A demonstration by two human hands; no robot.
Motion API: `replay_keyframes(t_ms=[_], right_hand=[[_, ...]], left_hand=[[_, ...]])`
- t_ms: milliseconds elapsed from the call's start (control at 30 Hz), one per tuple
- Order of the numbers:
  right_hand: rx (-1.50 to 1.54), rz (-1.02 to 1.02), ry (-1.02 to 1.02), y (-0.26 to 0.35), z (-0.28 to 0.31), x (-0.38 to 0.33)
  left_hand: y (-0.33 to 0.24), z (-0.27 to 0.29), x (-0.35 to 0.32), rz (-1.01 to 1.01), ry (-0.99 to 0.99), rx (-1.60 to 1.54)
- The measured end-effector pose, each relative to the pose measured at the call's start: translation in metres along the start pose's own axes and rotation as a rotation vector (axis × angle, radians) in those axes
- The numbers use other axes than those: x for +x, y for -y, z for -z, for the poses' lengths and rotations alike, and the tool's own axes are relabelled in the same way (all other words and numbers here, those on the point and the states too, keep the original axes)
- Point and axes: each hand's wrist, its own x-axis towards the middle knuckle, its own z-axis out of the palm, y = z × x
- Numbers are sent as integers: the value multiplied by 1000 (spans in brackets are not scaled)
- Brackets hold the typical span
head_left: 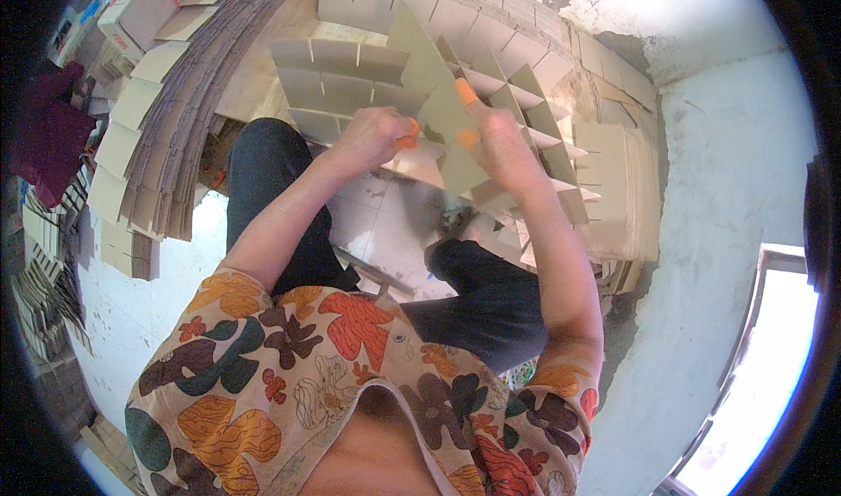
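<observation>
The beige slotted cardboard divider (441, 110), shaped like a grid, stands tilted before the person. The left hand (372, 137), with orange finger covers, holds its lower part in a narrow grip. The right hand (506, 152), covered likewise, holds its middle. Right of the divider is a tan cardboard stack (624, 189); left, long rows of cardboard sheets (171, 115).

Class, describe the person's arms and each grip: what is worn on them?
Short beige sleeves carry bold floral shapes in orange, red and dark tones, leaving the forearms bare. The left grip has orange covering at the fingertips, though how many is hard to tell. The right grip has orange coverings on two digits.
</observation>
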Motion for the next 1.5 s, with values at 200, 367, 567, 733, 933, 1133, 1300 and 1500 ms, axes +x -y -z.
replay_keyframes(t_ms=[200,367,567,733,933,1133,1300,1500], right_hand=[[-317,-67,308,13,-14,0],[-313,17,273,1,-29,-4],[-151,-143,-221,-36,7,-25],[-710,-509,-789,-197,42,-142],[-729,-1288,-410,-229,40,-221],[-688,-1241,-372,-257,42,-233],[-494,-1253,-340,-276,62,-245],[-400,-1278,-407,-247,83,-239]], left_hand=[[1,0,0,67,38,30],[-6,0,6,96,32,38],[-8,6,5,154,46,19],[-17,5,10,165,45,-23],[-16,7,7,169,33,13],[-13,9,7,165,62,56],[-16,7,9,148,33,2],[-12,9,7,142,34,22]])
